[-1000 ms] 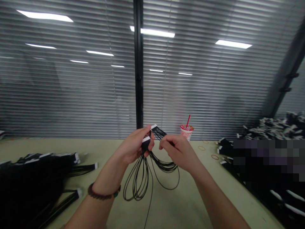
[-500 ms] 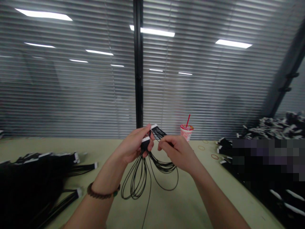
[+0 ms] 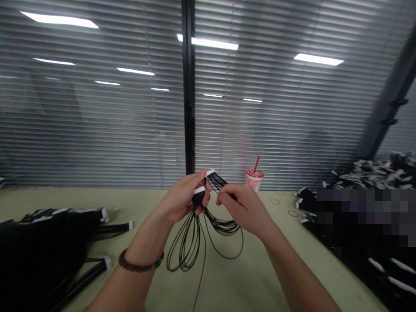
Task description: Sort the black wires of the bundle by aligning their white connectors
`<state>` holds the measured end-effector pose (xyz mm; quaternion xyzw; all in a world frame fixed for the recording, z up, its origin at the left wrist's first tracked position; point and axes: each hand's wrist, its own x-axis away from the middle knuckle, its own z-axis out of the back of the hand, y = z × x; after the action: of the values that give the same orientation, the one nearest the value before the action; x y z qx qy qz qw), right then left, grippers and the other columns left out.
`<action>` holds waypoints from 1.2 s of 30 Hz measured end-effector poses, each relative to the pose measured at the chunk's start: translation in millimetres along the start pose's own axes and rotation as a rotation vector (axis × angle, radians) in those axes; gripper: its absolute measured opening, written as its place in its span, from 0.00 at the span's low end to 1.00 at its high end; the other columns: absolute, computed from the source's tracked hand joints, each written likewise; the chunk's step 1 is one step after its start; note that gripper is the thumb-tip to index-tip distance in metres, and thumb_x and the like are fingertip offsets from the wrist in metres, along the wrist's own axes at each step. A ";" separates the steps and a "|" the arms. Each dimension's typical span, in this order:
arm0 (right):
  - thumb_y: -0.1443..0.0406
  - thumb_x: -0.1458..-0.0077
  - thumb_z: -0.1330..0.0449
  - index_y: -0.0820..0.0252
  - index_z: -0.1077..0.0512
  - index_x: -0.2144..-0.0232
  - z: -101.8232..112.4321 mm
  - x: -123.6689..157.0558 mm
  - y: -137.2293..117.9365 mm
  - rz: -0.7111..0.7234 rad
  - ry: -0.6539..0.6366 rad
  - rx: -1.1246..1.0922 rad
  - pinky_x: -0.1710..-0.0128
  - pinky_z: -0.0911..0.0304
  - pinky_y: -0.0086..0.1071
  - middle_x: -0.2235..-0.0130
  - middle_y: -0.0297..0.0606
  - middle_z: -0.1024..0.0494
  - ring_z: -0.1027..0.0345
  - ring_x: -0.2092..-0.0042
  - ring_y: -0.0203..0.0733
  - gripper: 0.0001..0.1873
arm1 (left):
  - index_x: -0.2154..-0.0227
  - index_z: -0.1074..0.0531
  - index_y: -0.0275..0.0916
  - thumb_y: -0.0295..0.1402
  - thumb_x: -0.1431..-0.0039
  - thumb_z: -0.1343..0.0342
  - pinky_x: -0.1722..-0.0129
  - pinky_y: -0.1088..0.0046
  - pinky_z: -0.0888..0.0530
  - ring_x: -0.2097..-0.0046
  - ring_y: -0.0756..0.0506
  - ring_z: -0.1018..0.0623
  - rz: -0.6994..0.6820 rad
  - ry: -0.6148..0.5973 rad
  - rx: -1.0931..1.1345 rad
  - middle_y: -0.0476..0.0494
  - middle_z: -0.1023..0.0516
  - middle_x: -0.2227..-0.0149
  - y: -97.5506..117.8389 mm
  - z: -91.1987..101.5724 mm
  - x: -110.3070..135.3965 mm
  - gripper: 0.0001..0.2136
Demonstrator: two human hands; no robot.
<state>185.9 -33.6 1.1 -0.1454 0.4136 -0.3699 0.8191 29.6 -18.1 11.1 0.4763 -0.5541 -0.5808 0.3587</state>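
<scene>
My left hand [image 3: 185, 197] is closed around a wire harness [image 3: 185, 255] of thin black wires, holding it up over the table. Two white connectors show at its fingers: one connector [image 3: 199, 190] points up from a dark bundle, and the other connector [image 3: 210, 172] sits by the thumb tip. Black wires run from that upper connector to my right hand [image 3: 242, 206], whose curled fingers are closed on them. Loops of wire hang below both hands, and one single strand trails down toward the table's near side.
On the pale table [image 3: 234, 281], a pile of black harnesses [image 3: 42, 242] lies at left. A larger heap of harnesses [image 3: 373, 177] covers the right side. A cup with a red straw [image 3: 254, 180] stands at the back, near several rubber bands [image 3: 293, 213]. Window blinds [image 3: 97, 130] rise behind.
Almost nothing differs. The hanging wire loops have swayed slightly, and both hands keep the same hold on the harness.
</scene>
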 end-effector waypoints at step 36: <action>0.67 0.43 0.53 0.64 0.40 0.79 -5.4 -1.8 7.9 0.130 0.098 0.197 0.75 0.54 0.22 0.79 0.30 0.33 0.47 0.78 0.27 0.12 | 0.78 0.37 0.36 0.45 0.44 0.57 0.92 0.81 0.37 0.87 0.53 0.36 -0.046 -0.070 -0.141 0.49 0.33 0.87 -5.0 -13.3 3.6 0.17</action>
<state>184.9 -26.6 -5.5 -0.0191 0.4232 -0.3614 0.8306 41.8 -24.8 6.5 0.4420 -0.5128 -0.6429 0.3583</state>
